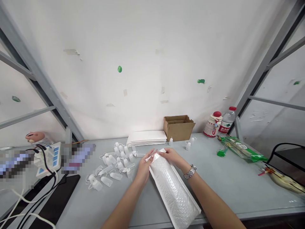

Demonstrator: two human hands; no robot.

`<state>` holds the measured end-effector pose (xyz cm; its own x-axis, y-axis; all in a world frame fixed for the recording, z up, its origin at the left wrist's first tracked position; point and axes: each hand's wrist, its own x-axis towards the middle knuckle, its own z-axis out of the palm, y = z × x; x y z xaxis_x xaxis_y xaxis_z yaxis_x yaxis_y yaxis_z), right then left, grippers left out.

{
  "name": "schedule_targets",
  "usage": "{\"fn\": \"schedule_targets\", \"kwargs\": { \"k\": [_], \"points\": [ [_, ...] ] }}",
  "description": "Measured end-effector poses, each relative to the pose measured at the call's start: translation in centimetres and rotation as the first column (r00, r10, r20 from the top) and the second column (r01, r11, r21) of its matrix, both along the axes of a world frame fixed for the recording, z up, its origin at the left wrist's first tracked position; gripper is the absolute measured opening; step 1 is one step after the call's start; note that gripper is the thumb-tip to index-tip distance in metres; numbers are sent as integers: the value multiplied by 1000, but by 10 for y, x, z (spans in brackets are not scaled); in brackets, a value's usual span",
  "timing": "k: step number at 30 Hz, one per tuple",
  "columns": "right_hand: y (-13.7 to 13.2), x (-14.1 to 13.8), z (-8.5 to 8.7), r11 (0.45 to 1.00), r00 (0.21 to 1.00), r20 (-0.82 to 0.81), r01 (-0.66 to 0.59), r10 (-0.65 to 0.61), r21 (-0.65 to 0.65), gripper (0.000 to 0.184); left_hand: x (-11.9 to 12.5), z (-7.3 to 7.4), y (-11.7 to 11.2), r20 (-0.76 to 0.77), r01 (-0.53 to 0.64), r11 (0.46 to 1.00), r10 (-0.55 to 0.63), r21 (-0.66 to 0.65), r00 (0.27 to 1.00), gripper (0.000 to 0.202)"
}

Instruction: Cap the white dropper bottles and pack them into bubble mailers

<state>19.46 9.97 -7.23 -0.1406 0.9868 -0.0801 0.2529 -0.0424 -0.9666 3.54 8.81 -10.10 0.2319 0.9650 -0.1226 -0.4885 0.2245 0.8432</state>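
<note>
White bubble mailer [172, 187] slants over the worktop [219, 184], left hand [144, 166] and right hand [173, 157] pinching its far end, plastic bottles [116, 176] at left.

No words can be read clearly. Right of the brown box [179, 131], a clear bottle [229, 117] has a red label [224, 128] with white writing too tiny to read. Farther right, a green bag [252, 152] has a round white sign [241, 145], also too blurry.
</note>
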Motion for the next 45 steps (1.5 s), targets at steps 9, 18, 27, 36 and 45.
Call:
{"fn": "schedule_targets", "kwargs": {
  "k": [9,18,27,36,45],
  "points": [
    [-93,69,71,277,537,-163,643,-828,714,23,1,-7,0,-62,-51,999,52,17,997,41],
    [-122,45,-8,389,644,391,-155,-657,908,27,-1,-6,0,-202,-104,993,113,53,973,40],
    [-110,58,-60,681,402,632,-28,-662,731,21,3,-17,-5,-524,-37,947,210,320,825,25],
    [-28,21,9,712,541,689,-216,-483,668,24,7,-27,-12,-744,279,726,458,628,486,30],
    [103,-33,-5,868,476,837,-256,-270,426,52,0,-43,0,-846,277,800,517,532,132,43]
  ]
}}
